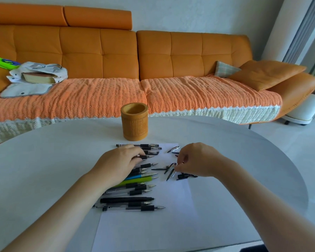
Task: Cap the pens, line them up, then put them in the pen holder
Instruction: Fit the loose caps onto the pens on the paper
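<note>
Several pens (135,190) lie side by side on a white sheet of paper (171,206), tips pointing right; most are black, one is green (135,181) and one blue. Three capped pens (149,148) lie at the sheet's far end. My left hand (118,164) lies over the row and grips an uncapped black pen (146,157) near its tip. Loose caps (170,171) are scattered to the right of the pens. My right hand (195,160) pinches one clear cap (174,172) among them. A bamboo pen holder (134,121) stands upright beyond the paper.
The pens sit on a round white table (53,170). Behind it is an orange sofa (153,57) with a woven throw, a bag with a book (38,73) at its left and cushions (265,73) at its right.
</note>
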Available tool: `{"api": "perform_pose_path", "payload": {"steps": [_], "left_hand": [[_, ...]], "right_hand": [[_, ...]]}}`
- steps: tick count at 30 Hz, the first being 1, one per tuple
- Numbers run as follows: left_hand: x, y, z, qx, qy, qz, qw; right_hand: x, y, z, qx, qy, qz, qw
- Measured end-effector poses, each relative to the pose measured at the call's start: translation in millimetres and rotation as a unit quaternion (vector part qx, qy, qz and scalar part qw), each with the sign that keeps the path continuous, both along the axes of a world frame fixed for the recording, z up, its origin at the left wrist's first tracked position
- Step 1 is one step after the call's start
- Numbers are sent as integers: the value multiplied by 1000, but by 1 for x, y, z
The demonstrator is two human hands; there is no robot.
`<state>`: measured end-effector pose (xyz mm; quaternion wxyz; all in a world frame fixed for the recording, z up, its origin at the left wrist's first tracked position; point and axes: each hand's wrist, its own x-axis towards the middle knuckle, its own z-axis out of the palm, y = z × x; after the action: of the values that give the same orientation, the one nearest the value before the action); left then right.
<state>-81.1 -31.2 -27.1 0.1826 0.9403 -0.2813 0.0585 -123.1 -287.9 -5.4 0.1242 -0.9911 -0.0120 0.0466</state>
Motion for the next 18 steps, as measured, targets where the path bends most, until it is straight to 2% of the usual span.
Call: {"api": "perform_pose_path", "payload": {"steps": [11, 15, 18], "left_hand": [[-6, -1, 4, -67, 33, 4, 997], [-6, -2, 8, -114, 58, 11, 992], [-9, -6, 9, -160, 93, 11, 983]], "right_hand": [[0, 5, 1, 65, 28, -28, 997], [3, 6, 5, 179, 19, -45, 983], [3, 10, 10, 314, 8, -69, 947]]}}
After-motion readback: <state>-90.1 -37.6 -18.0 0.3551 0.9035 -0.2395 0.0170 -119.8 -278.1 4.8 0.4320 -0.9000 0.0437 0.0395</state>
